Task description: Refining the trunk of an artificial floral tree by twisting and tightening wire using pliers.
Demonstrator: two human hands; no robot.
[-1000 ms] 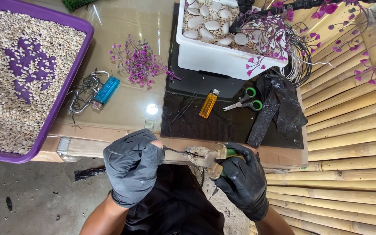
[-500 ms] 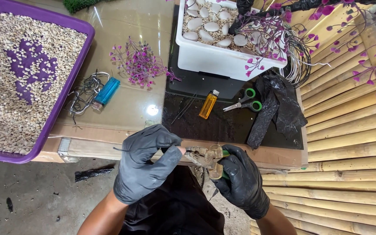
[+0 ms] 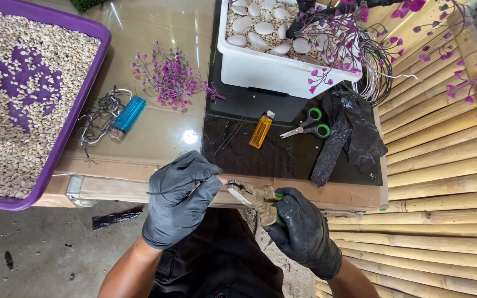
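Your purple tray [image 3: 92, 83] cut off at left edge, white tub [image 3: 266, 69] cropped at top, pliers' handles [image 3: 269, 212] buried in your right hand [image 3: 302, 232], wire [image 3: 164, 192] too thin to trace.

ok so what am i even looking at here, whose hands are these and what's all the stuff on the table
The picture comes from a camera worn on a person's head, looking down at their own two hands in black gloves. The left hand pinches a thin dark wire. The right hand grips rusty pliers with green handles, nose pointing at the left hand's fingertips. On the table lie a purple tray of small pebbles, a blue lighter, a sprig of purple fake flowers, an orange lighter, green-handled scissors, a black plastic bag and a white tub of pale stones.
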